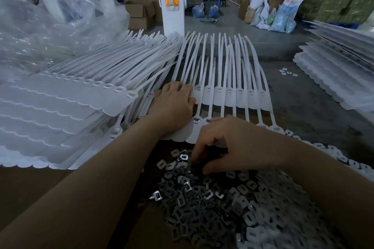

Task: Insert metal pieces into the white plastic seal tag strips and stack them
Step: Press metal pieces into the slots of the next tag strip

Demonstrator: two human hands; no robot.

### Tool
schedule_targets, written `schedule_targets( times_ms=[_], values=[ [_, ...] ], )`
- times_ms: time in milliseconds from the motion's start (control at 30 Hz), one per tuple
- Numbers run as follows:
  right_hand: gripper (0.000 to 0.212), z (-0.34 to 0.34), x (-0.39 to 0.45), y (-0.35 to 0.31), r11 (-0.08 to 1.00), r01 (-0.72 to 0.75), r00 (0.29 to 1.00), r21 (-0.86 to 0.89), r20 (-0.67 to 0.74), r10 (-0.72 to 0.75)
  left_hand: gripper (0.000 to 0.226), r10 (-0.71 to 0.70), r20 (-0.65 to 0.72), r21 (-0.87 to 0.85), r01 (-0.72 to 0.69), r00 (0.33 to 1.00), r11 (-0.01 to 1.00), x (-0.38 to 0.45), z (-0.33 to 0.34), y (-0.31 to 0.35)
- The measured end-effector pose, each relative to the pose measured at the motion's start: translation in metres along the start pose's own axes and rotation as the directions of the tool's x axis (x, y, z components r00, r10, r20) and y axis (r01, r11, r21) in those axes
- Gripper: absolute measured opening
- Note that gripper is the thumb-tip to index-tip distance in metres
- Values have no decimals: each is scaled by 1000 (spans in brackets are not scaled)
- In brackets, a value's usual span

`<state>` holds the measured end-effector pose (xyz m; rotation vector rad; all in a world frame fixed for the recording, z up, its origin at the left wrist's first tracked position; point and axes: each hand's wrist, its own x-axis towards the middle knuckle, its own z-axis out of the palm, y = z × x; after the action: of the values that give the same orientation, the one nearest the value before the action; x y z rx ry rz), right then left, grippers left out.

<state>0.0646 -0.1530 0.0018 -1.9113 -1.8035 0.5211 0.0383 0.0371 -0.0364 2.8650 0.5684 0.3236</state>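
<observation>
A sheet of joined white seal tag strips (232, 95) lies across the middle of the table, tails pointing away. My left hand (174, 103) rests flat on its left part, fingers straight. A nearer sheet of strips (194, 129) lies just below, a few of its heads showing metal inserts. My right hand (220, 145) reaches down with curled fingers into the far edge of a big pile of small metal pieces (232, 198); whether a piece sits between thumb and fingers is hidden. A tall stack of strips (66, 111) stands at the left.
Another stack of white strips (340, 79) lies at the right. A few loose metal pieces (287, 72) sit on the grey table. A white post with an orange panel (171, 0) rises behind. Crumpled clear plastic (46, 26) fills the far left.
</observation>
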Motion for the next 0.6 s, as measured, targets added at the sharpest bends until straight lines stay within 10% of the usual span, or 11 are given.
schedule_targets(
  times_ms=[600],
  values=[
    [16, 0, -4, -4, 983, -55, 994, 178, -83, 70, 47, 4, 6, 4, -4, 1000, 1000, -3, -2, -1]
  ],
)
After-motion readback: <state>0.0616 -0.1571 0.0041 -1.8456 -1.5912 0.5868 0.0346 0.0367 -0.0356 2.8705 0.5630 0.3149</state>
